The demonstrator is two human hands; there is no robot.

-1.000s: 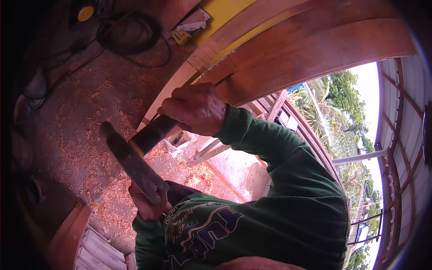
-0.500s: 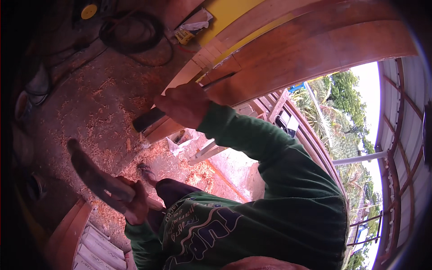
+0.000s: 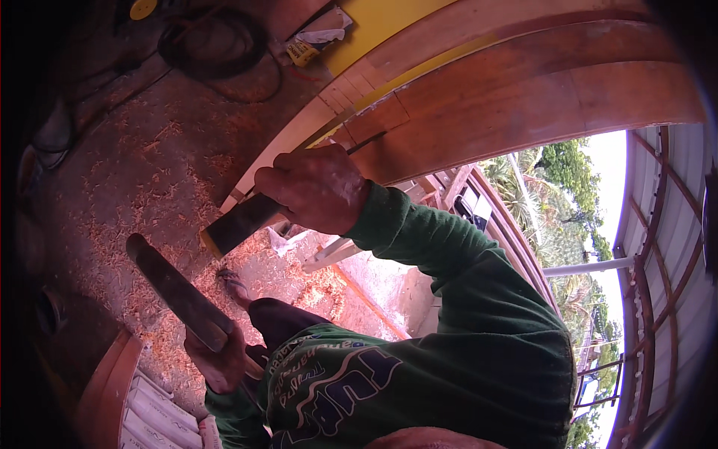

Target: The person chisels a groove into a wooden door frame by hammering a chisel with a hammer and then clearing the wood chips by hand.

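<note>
My right hand (image 3: 314, 183) is closed around a long chisel-like tool (image 3: 238, 223) with a dark cylindrical handle and yellow end; its thin dark shaft reaches up to the curved wooden piece (image 3: 493, 97). Lower left, my left hand (image 3: 213, 355) grips a long dark striking tool (image 3: 176, 288) with a pale handle, its long body angled up-left, apart from the yellow end. My left fingers are partly hidden by it.
Wood shavings cover the floor (image 3: 127, 194). A coiled black cable (image 3: 217, 56) and a yellow-labelled package (image 3: 303, 49) lie upper left. Pale sacks (image 3: 161, 415) are stacked lower left. My sandalled foot (image 3: 233, 284) shows below. A railing, trees and metal roofing (image 3: 666, 239) are at right.
The striking tool in my left hand has moved down and left, away from the handle's yellow end where it was a second ago. My right hand has shifted slightly left.
</note>
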